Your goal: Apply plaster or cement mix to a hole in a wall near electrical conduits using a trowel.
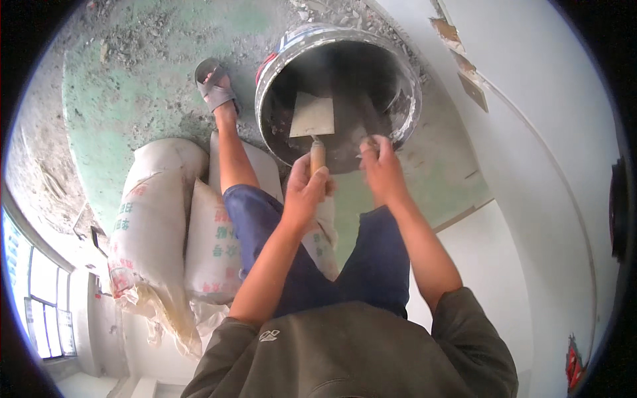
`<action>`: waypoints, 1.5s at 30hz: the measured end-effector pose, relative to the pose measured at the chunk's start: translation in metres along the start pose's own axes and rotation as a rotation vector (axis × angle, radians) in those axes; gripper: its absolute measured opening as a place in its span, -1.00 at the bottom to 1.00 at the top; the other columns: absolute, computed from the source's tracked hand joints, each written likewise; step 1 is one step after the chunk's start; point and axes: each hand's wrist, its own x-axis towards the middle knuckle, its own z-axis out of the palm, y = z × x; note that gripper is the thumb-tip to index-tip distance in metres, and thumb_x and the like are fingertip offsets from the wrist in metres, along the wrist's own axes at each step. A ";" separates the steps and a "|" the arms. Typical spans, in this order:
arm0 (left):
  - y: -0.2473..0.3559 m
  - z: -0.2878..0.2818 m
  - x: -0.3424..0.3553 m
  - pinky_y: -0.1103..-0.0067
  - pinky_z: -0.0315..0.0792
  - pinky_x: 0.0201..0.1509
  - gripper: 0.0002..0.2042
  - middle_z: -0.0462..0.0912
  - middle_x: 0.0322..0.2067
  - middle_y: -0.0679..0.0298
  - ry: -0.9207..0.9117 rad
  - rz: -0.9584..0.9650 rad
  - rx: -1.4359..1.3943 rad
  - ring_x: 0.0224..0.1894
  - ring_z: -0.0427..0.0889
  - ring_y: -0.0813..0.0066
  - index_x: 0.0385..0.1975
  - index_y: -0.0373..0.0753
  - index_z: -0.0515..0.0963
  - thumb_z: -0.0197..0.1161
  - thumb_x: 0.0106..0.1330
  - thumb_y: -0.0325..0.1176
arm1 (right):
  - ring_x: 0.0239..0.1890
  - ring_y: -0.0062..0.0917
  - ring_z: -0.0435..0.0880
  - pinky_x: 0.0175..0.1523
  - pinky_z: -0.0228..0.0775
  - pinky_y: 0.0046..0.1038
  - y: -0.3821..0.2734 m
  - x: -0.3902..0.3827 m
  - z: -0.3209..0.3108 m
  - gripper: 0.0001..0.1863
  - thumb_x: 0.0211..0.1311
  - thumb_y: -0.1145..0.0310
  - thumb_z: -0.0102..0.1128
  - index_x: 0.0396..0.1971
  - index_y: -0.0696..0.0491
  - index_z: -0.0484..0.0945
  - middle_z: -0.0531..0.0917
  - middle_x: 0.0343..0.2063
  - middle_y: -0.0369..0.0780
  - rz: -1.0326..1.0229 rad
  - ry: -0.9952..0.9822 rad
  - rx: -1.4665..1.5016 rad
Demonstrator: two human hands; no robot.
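Left hand (307, 192) clamped on trowel (314, 116) by its handle (318, 157); flat blade points away from the person, over the mouth of the bucket (261, 109). Right hand (386, 171) apart from left, fingers curled near the bucket's near rim; blurred, unclear whether it grips anything. Bucket looks dark inside. Sandal (215, 86) on the left foot, beside bucket. White sacks (156, 219) left of the person's legs.

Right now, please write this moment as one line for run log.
left hand: holds trowel by handle | blade: at bucket mouth | right hand: near bucket rim, grip unclear | white sacks: on the left
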 end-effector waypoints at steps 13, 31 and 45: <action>-0.013 0.043 0.030 0.71 0.35 -0.29 -0.35 0.53 -0.20 0.37 -0.028 0.028 -0.053 -0.32 0.44 0.69 0.41 -0.10 0.13 0.16 0.31 -0.55 | -0.17 -0.51 0.60 -0.08 0.42 -0.47 -0.038 -0.004 0.005 -0.53 0.35 -0.02 0.12 -0.06 0.11 0.54 0.64 -0.23 -0.16 0.136 -0.338 0.218; -0.004 0.017 0.013 0.57 0.52 -0.45 -0.77 0.59 -0.37 0.22 0.252 -0.189 -0.126 -0.46 0.58 0.50 -0.07 -0.37 0.44 0.18 0.40 -0.37 | -0.12 -0.01 0.63 -0.01 0.45 -0.16 -0.018 0.047 -0.010 -0.54 0.27 0.10 0.17 -0.13 0.25 0.46 0.65 -0.24 0.10 -0.088 -0.004 -0.226; 0.013 -0.043 -0.047 0.69 0.20 -0.69 -0.80 0.48 -0.60 0.38 0.014 -0.187 -0.004 -0.71 0.36 0.71 -0.19 -0.33 0.47 0.21 0.39 -0.32 | 0.11 -0.19 0.61 0.11 0.51 -0.18 -0.010 0.181 0.010 -0.63 0.39 0.25 -0.10 0.02 -0.01 0.62 0.60 0.08 -0.06 0.037 -0.194 -0.950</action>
